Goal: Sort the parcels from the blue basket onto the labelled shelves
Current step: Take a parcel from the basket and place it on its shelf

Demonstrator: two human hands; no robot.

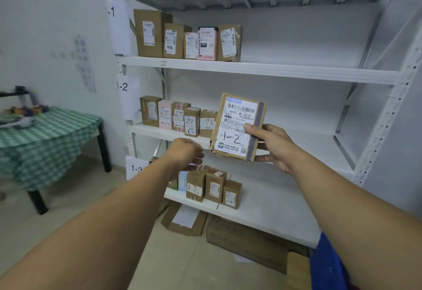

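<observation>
My right hand (270, 144) grips a brown cardboard parcel (237, 127) by its right edge, held upright in front of the middle shelf (308, 141). Its white label has "1-2" handwritten on it. My left hand (186, 153) hovers just left of the parcel with fingers loosely curled, holding nothing. The white rack carries paper tags "1-2" (123, 86) and "1-3" (136, 168) on its left post. Several parcels stand in a row at the left of each of three shelves. A corner of the blue basket (328, 267) shows at the bottom right.
A table with a green checked cloth (45, 138) stands at the left against the wall. Flattened cardboard boxes (249, 241) lie on the floor under the lowest shelf. The right halves of the shelves hold no parcels.
</observation>
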